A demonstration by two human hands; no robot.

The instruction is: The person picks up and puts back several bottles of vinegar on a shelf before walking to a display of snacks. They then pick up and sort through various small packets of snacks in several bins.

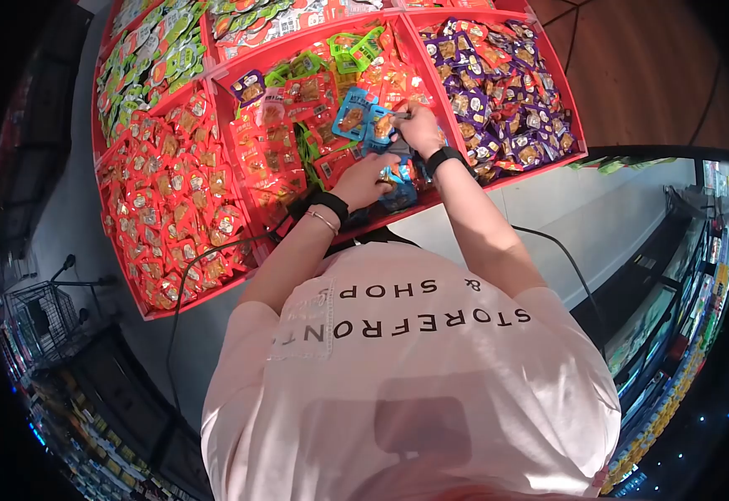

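My right hand (420,131) is closed, thumb and fingers pinching the edge of a blue snack packet (379,124) in the middle compartment. Just left of it another blue snack packet (352,113) lies on red ones. Nearer my body, my left hand (368,181) has its fingers curled at a blue snack packet (399,197) by the compartment's front edge; the fingertips are partly hidden. Red snack packets (272,154) and green snack packets (356,48) lie around both hands. Dark bands circle both my wrists.
The red display bin (243,209) has dividers. Red packets (172,196) fill its left compartment, purple packets (510,100) its right one, green-and-white packets (151,63) the back left. A dark cable (182,284) loops past my left arm. A shopping cart (43,313) stands left; shelves (681,334) line the right.
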